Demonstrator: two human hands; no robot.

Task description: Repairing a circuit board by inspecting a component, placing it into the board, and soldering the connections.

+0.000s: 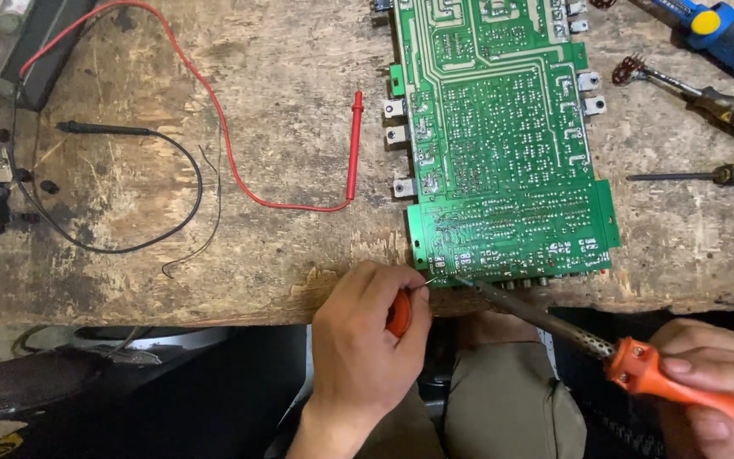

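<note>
left hand (365,340) clamps solder wire (420,285) | right hand (715,382) grips soldering iron (639,365) | tip touches circuit board (503,144) near workbench (282,85) front edge | joint unfinished

left hand (365,340) fisted, right hand (715,374) gripping

A worn, scarred wooden workbench (282,246) fills most of the view, its chipped near edge running left to right. Below that edge the space is dark and shadowed. Even light falls across the pale, stained wood.
</note>
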